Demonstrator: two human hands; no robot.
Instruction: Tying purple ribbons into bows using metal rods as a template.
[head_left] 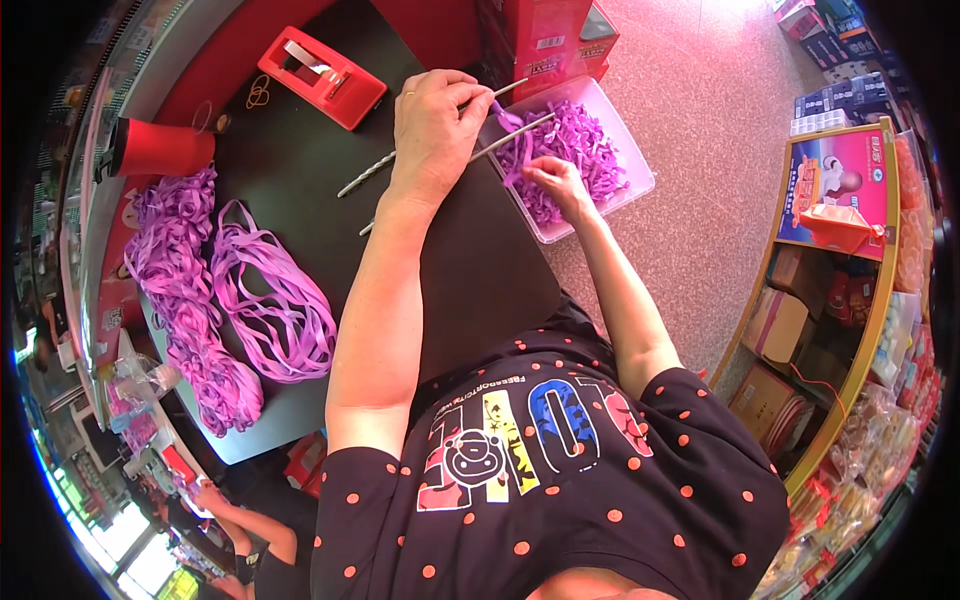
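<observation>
My left hand [435, 130] is closed over a thin metal rod [368, 174] whose near end looks twisted. A second slim rod [515, 135] lies slantwise below it, passing under my left wrist. From the tips of my left fingers a purple ribbon [508, 120] hangs toward a pale plastic bin. My right hand [560, 185] is pinched on purple ribbon over that bin [640, 180], which holds a heap of short purple ribbon pieces [590, 150]. Whether the ribbon at both hands is one strip I cannot tell.
On the dark table [460, 290], a red tape dispenser [325, 78] stands at the back. Purple ribbon hanks [275, 300] and a red cup-shaped container [165, 148] are at left. Red boxes [555, 45] rise behind the bin; shelves [800, 320] line the right. Another person's arm [245, 520] shows lower left.
</observation>
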